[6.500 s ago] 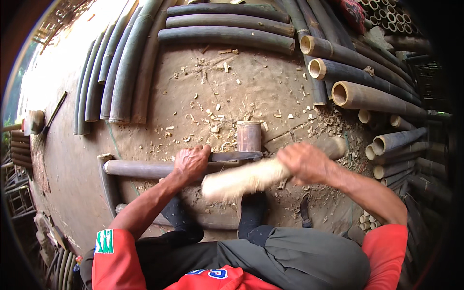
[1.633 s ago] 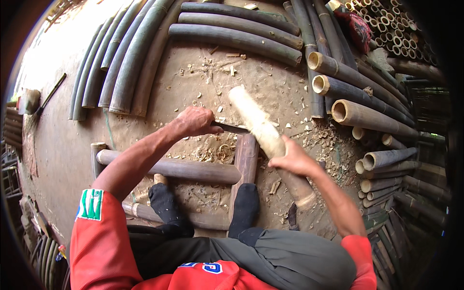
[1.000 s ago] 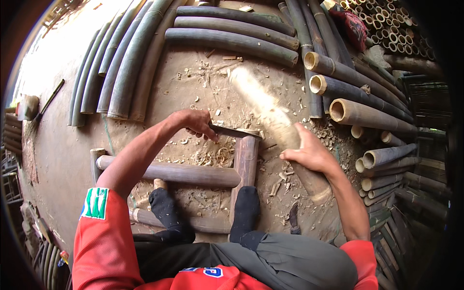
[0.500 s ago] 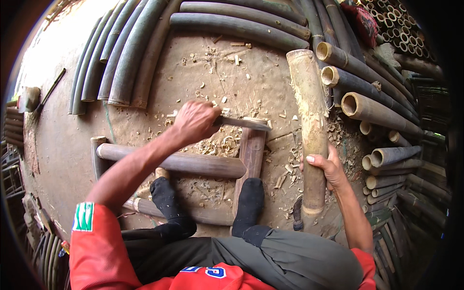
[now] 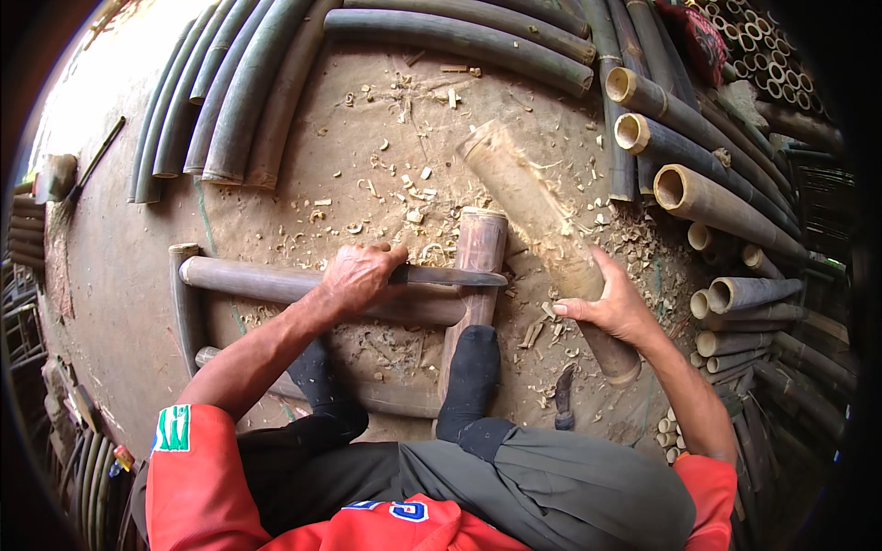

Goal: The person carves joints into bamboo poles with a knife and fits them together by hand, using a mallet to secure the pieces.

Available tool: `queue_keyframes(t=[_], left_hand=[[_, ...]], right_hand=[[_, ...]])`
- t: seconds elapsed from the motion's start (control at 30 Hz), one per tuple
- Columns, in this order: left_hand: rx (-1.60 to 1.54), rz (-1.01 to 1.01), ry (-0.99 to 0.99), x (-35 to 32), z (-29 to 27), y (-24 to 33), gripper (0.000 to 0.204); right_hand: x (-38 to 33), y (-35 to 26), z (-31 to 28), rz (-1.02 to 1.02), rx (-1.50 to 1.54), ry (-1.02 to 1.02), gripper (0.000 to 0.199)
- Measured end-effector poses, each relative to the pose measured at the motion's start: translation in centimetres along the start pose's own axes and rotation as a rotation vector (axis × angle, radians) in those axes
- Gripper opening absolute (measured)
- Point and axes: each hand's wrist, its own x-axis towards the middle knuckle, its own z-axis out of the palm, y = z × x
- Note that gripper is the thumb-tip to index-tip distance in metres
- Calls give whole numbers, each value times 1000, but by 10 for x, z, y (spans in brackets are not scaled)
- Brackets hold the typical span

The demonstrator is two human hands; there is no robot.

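Here we are at mid-frame: our left hand (image 5: pixel 360 275) is curled firmly round the mostly hidden handle of a long, dark-bladed metal knife (image 5: pixel 450 275), its blade pointing right across a stout brown bamboo support (image 5: pixel 482 241). Whether steel touches bamboo there, we can't tell. Over to the right of centre, our right hand (image 5: pixel 608 303) grips a pale, scraped bamboo tube (image 5: pixel 525 188) near its lower end, thumb across the near face, other fingers partly hidden. The tube slants from upper centre to lower right, blurred, apart from the blade.

This looks like shaving work to us. For a clean pass, we'd want the far end steady on the support, the edge nearly flat to the surface, light strokes, and a small turn of the tube between them. Dig too steeply and we'd likely gouge the wall.

Mind the black-socked foot (image 5: pixel 473 367) at lower centre, close below the blade! A long grey-brown bamboo crosspiece (image 5: pixel 253 278) runs under the left wrist, limiting low swings. Curled, cream-coloured wood shavings (image 5: pixel 413 217) litter the ground mid-frame, and a small, dark, curved object (image 5: pixel 564 397) lies lower right of centre. Dark bamboo poles (image 5: pixel 459 37) border the top, and pale-ended hollow bamboo lengths (image 5: pixel 675 188) crowd the right, hemming in wide turns of the tube.
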Motion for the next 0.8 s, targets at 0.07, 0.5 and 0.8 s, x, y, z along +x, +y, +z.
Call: queue_keyframes(t=[0.07,0.5,0.8], left_hand=[[1,-10,3,-1,1,-2,44],[102,-75,-9,13,12,-4,17],[126,-96,4,10,16,-3,18]], right_hand=[[2,-3,2,-54,-152,-15,83],[37,20,-14,-648,-1279,-258,57],[32,30,-2,-692,-1257,-237,64]])
